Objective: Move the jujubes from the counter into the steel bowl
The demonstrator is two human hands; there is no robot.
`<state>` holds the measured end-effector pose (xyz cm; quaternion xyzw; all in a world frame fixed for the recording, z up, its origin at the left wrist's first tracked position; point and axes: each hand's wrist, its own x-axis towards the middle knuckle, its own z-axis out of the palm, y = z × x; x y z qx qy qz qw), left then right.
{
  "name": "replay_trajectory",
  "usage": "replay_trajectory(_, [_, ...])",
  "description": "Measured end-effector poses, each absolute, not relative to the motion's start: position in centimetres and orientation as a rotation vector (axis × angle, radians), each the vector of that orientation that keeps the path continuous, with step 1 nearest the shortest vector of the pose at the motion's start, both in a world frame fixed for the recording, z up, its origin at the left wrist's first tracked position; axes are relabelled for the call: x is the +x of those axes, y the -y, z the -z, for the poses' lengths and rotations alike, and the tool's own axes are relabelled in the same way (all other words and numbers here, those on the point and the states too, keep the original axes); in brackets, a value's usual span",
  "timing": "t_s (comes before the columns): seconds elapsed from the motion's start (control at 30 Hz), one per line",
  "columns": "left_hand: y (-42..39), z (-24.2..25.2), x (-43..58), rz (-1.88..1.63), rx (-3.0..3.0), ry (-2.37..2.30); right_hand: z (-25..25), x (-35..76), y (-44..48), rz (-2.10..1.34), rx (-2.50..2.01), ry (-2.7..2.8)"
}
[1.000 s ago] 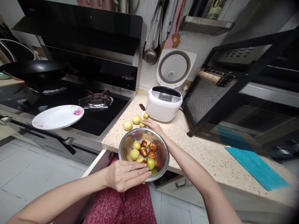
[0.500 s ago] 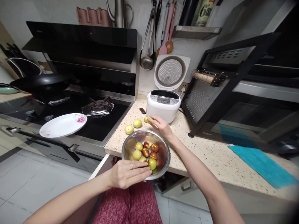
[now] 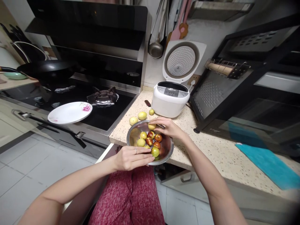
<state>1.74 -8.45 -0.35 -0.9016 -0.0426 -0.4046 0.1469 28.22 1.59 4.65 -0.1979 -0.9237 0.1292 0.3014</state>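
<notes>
A stainless steel bowl point(image 3: 171, 147) sits at the counter's front edge with several yellow-green and red-brown jujubes point(image 3: 149, 141) inside. My left hand point(image 3: 131, 157) grips the bowl's near rim, its fingers reaching over toward a green jujube point(image 3: 155, 152). At the far rim, my right hand point(image 3: 167, 127) has its fingers curved around a yellow-green jujube point(image 3: 152, 126), just inside the bowl. Behind the bowl, three more yellow-green jujubes point(image 3: 142, 115) lie on the counter, the one near the rice cooker being smallest.
A white rice cooker point(image 3: 170, 101) with its lid up stands behind. To the left, a flowered plate point(image 3: 67, 114) overhangs the stove's front edge, and a black wok point(image 3: 47, 68) sits on a burner. An oven point(image 3: 255, 106) and a teal cloth point(image 3: 267, 164) are at the right.
My right hand has moved from the counter by the rice cooker to inside the bowl's far rim, bringing a jujube. My left hand stays on the bowl. The camera view has tilted down.
</notes>
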Motion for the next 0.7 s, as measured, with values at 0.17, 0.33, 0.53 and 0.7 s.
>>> replay_trajectory(0.17, [8.33,0.69,1.77,1.177,-2.614,0.119,-4.71,28.15,-1.49,-0.367,-0.495,2.458])
replay_trajectory(0.33, [8.35,0.50,1.73,1.177,-2.615,0.119,-4.43,28.05,-1.69,-0.432,-0.487,2.469])
replay_trajectory(0.53, [8.34,0.19,1.71,1.170,-2.589,0.118,-4.38,28.08,-1.81,-0.527,-0.497,2.484])
replay_trajectory(0.7, [8.25,0.32,1.75,1.181,-2.597,0.117,-4.24,27.97,-1.70,-0.605,-0.512,2.489])
